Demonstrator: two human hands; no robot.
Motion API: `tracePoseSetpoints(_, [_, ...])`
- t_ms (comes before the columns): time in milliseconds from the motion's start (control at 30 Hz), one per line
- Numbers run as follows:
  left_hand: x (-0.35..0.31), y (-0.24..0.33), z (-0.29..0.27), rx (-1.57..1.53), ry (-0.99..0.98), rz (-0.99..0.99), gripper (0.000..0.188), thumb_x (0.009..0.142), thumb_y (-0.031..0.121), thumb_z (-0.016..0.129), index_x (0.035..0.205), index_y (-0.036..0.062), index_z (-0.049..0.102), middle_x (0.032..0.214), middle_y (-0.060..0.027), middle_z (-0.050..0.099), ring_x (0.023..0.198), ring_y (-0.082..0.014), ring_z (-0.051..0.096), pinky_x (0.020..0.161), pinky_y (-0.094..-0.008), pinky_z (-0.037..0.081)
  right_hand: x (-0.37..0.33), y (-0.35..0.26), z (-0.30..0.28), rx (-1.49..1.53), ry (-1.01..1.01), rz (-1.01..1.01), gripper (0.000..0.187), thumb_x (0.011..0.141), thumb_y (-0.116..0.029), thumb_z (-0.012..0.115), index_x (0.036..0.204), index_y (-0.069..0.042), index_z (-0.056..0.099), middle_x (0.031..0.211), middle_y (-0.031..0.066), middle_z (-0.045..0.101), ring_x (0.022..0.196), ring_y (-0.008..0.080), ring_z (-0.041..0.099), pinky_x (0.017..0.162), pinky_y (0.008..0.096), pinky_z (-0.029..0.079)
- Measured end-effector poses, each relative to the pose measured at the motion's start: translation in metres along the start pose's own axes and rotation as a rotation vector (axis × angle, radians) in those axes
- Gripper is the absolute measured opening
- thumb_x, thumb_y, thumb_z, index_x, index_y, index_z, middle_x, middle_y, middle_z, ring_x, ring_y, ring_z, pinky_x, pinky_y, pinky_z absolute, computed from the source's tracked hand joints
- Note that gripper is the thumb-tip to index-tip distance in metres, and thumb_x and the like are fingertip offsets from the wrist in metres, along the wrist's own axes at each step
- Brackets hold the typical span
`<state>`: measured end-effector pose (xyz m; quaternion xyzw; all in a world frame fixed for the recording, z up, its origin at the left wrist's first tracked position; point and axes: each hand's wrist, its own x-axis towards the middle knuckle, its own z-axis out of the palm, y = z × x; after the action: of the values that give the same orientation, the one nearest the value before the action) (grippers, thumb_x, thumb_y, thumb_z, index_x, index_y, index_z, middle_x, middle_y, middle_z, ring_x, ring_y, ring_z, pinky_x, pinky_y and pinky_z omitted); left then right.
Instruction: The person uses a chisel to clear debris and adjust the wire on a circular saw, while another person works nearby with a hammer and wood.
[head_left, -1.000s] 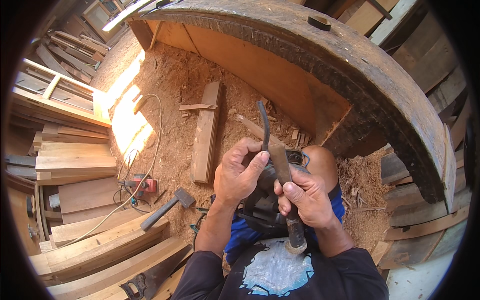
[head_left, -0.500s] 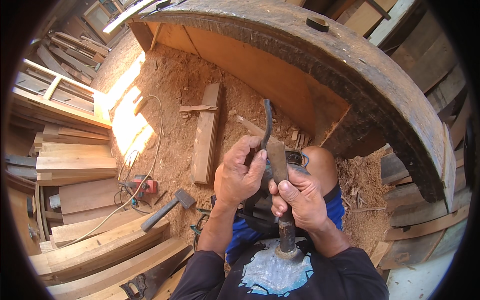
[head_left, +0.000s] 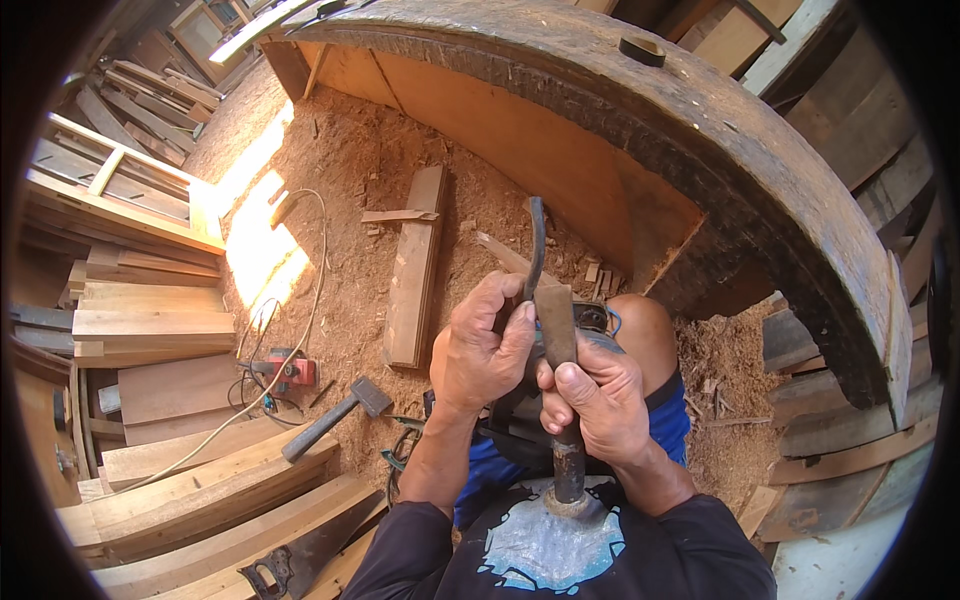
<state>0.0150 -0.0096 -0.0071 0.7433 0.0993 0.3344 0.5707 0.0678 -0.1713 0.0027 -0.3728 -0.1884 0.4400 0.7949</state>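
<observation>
A woodworking yard: sawdust floor [head_left: 350,180], stacked planks [head_left: 150,320], a hammer [head_left: 335,415], a handsaw [head_left: 295,560].

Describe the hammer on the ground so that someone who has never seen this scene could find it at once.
Start at the big curved timber arching over the sawdust floor. Look to the person's left, past the left hand, just below the long flat plank. The hammer lies there near a small red tool: dark head, straight dark handle, unlike the pale boards around it.
</observation>
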Motion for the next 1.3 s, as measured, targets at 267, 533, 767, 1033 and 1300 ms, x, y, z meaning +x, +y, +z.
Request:
tracePoseSetpoints(267, [0.006, 0.009, 0.000, 0.080, -0.032, 0.065, 0.009, 0.094, 0.001, 0.061, 0.103, 0.0017, 0.063, 0.081, -0.0039, 0.059, 0.070, -0.0099, 0.056, 0.062, -0.0264, 0.047, 0.000, -0.007, 0.001, 0.035, -0.008, 0.022, 0.043, 0.106, -0.013, 0.055, 0.146, -0.002, 0.049, 0.099, 0.0054, 0.061, 0.065, 0.0082, 0.054, 0.060, 0.0257, 0.051])
tracePoseSetpoints(533, [0.006, 0.005, -0.007, 0.195, -0.037, 0.159, 0.010, 0.089, 0.000, 0.063, 0.099, 0.0031, 0.063, 0.080, -0.0091, 0.058, 0.066, -0.0203, 0.056, 0.059, -0.0330, 0.045, -0.001, -0.012, 0.001, 0.113, -0.027, 0.091, 0.040, 0.105, -0.018, 0.056, 0.142, -0.003, 0.049, 0.099, 0.0081, 0.057, 0.061, 0.0059, 0.051, 0.057, 0.0259, 0.051])
tracePoseSetpoints(767, [-0.015, -0.006, -0.008, 0.412, -0.194, 0.342, 0.010, 0.090, 0.004, 0.066, 0.099, 0.0052, 0.064, 0.076, -0.0066, 0.062, 0.055, -0.0194, 0.056, 0.056, -0.0315, 0.046, 0.012, -0.065, -0.007, 0.100, 0.146, -0.303, 0.044, 0.107, -0.016, 0.052, 0.148, -0.002, 0.043, 0.097, 0.0052, 0.057, 0.063, 0.0048, 0.049, 0.058, 0.0244, 0.049])
tracePoseSetpoints(1033, [-0.010, -0.002, -0.006, -0.282, 0.097, -0.156, 0.017, 0.103, 0.014, 0.059, 0.112, -0.0005, 0.057, 0.088, -0.0040, 0.064, 0.075, -0.0082, 0.062, 0.067, -0.0232, 0.053, 0.016, -0.061, -0.005, -0.256, 0.056, -0.023, 0.039, 0.102, -0.015, 0.062, 0.133, 0.005, 0.053, 0.088, 0.0011, 0.060, 0.063, 0.0043, 0.051, 0.057, 0.0225, 0.047])
tracePoseSetpoints(1300, [-0.017, -0.006, -0.008, -0.154, 0.106, -0.126, 0.013, 0.103, 0.012, 0.059, 0.105, -0.0007, 0.061, 0.085, -0.0012, 0.064, 0.073, -0.0054, 0.058, 0.065, -0.0216, 0.049, 0.057, -0.023, -0.004, -0.801, -0.013, -0.178, 0.029, 0.086, -0.010, 0.077, 0.107, 0.003, 0.062, 0.089, 0.0069, 0.066, 0.075, 0.0154, 0.061, 0.070, 0.0310, 0.050])
